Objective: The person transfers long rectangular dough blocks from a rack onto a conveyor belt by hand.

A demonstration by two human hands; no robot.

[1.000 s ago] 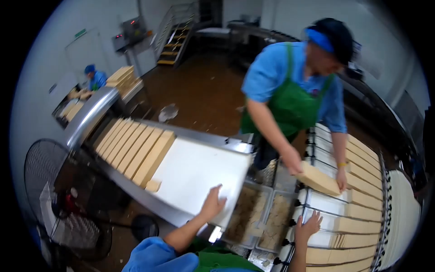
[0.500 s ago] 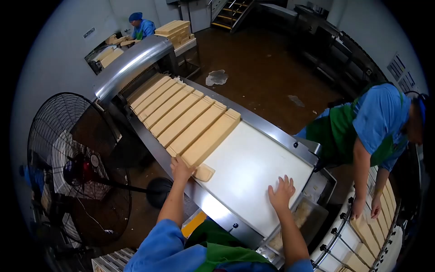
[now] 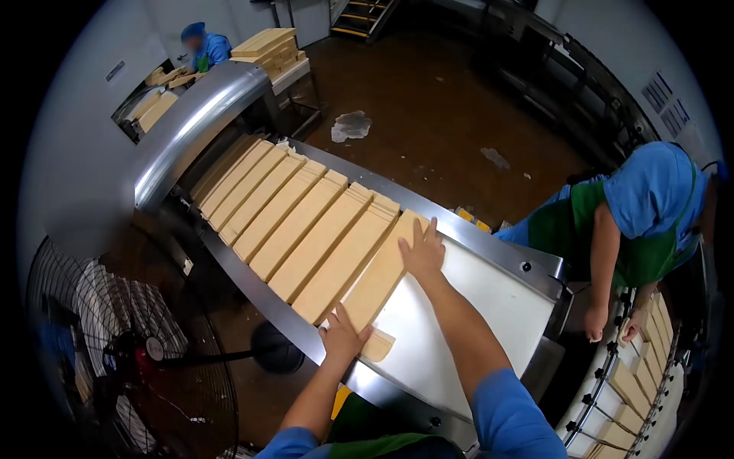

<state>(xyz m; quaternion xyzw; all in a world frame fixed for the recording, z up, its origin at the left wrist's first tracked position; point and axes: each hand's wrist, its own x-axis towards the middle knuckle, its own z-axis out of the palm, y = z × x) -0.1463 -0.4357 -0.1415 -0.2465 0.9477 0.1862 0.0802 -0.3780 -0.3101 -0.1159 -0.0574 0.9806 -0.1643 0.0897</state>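
A long pale tan slab, seemingly of layered sheets, lies diagonally across the white conveyor belt, a narrow gap from the row behind it. My left hand grips its near end, with fingers around the corner. At the far end, my right hand has hold of the slab, with its fingers bent over the top and end. A small rounded tan piece rests on the belt beside my left hand. Similar stacked slabs fill the belt up to the metal hood.
A curved metal hood spans the belt. On the left stands a black fan. A co-worker handles slabs on a second conveyor at right; another person is behind the hood. Steel rails edge the belt.
My right hand has moved from the bare belt up to the far end of the front slab. That slab now lies apart from the row. The view has shifted slightly.
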